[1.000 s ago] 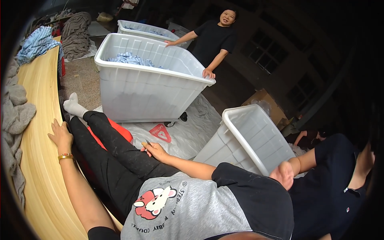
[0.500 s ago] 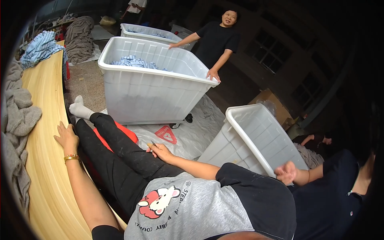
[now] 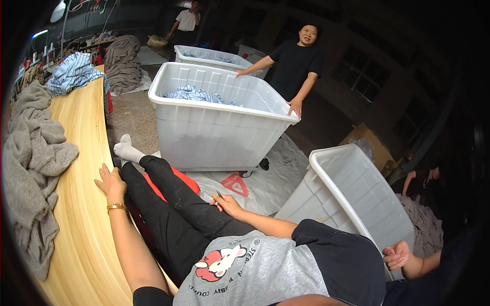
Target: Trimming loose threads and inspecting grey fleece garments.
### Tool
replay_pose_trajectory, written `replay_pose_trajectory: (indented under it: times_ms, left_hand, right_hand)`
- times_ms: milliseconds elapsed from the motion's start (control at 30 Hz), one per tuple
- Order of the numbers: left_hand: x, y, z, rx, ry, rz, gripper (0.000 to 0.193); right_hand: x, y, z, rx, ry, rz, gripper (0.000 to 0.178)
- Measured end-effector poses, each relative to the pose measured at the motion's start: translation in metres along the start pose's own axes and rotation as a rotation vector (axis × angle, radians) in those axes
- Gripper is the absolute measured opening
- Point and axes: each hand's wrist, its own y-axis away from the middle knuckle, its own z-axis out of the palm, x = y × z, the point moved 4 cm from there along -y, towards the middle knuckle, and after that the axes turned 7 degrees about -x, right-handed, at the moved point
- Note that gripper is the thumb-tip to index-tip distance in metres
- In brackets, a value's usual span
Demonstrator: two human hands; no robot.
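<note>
My left hand [image 3: 111,184] lies on the edge of a long wood-grain table [image 3: 84,153], fingers spread, holding nothing. A gold-coloured bracelet [image 3: 116,206] is on that wrist. My right hand [image 3: 229,207] rests over my thigh in black trousers [image 3: 191,206], its fingers closed around a small dark pointed tool [image 3: 219,194]. Most of the tool is hidden in the fingers, so its exact kind cannot be made out. On the table's left side, beyond my left hand, a heap of grey-brown fluffy cloth [image 3: 35,153] is piled.
Blue striped cloth [image 3: 76,71] sits on the table's far end. A white wheeled bin [image 3: 214,137] holds more striped cloth; a person [image 3: 296,66] grips its rim. Another white bin [image 3: 352,204] stands at right, a co-worker's curled hand [image 3: 398,255] beside it. Plastic sheeting [image 3: 286,163] covers the floor.
The view has swung, so the scene sits further right and lower. My hands keep their places on table and thigh. The co-worker's hand at right has lowered slightly.
</note>
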Motion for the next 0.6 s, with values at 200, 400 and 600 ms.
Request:
replay_pose_trajectory:
  times_ms: [200, 400, 600]
  left_hand:
    - [0.0028, -0.0002, -0.0045, -0.018, -0.007, 0.01, 0.033]
    - [0.0062, -0.0011, -0.0027, -0.039, -0.006, 0.012, 0.035]
    - [0.0064, 0.0036, -0.009, -0.066, 0.016, 0.006, 0.038]
  right_hand:
    - [0.0029, -0.002, -0.0035, 0.023, -0.032, 0.005, 0.045]
    - [0.0002, -0.0035, -0.0089, 0.024, -0.029, -0.003, 0.049]
    - [0.004, -0.0032, -0.0065, 0.013, -0.058, -0.042, 0.049]
